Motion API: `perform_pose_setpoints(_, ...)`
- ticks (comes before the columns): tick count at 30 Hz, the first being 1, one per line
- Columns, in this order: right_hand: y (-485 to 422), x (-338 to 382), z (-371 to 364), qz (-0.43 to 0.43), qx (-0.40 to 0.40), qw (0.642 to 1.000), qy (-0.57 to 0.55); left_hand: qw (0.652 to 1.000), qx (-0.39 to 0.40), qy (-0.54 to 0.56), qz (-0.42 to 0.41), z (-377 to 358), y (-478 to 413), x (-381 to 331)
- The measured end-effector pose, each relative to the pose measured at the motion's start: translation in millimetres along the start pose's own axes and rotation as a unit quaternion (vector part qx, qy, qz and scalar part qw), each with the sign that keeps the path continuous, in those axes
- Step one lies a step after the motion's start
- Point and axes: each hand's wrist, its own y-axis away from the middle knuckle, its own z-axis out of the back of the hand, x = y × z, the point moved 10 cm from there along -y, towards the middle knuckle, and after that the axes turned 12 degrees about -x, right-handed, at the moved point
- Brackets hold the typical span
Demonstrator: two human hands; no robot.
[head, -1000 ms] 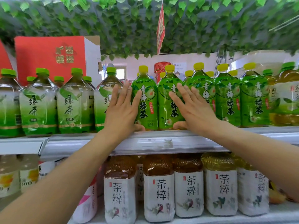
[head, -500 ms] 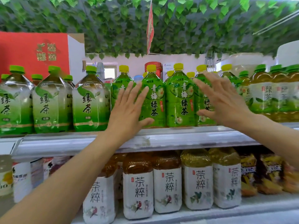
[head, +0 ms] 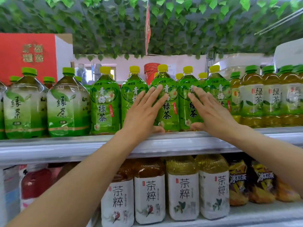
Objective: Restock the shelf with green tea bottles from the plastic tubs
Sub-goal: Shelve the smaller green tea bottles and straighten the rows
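A row of green tea bottles with yellow caps stands on the upper shelf. My left hand lies flat, fingers spread, against the second bottle and the third bottle. My right hand is pressed flat against the fourth bottle, its thumb low at the bottle's base. Neither hand grips anything. The leftmost yellow-capped bottle stands untouched. No plastic tub is in view.
Pale green-capped tea bottles fill the shelf's left, amber green-capped ones its right. A red carton stands behind. White-labelled tea bottles and snack bags sit on the lower shelf. Fake ivy hangs overhead.
The view has shifted right along the shelf. My left hand slid right onto the second and third bottles; my right hand came in closer, onto the fourth bottle.
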Motion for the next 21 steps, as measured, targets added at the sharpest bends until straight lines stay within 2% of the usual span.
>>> perform_pose_setpoints(10, -2, -4, -6, -0.027, 0.007, 0.997, -0.066, 0.996, 0.023, -0.082, 0.026, -6, -7, 1)
perform_pose_setpoints(17, -3, -4, -7, -0.009, -0.002, 0.997, -0.075, 0.995, 0.039, -0.083, 0.028, -9, -6, 1)
perform_pose_setpoints(19, -2, -8, 3, -0.014, -0.038, 0.992, -0.116, 0.997, 0.038, -0.062, 0.026, -9, -3, 2)
perform_pose_setpoints(21, 3, -32, 25, -0.078, -0.150, 0.972, -0.161, 0.998, 0.035, -0.040, 0.023, -8, 1, 2)
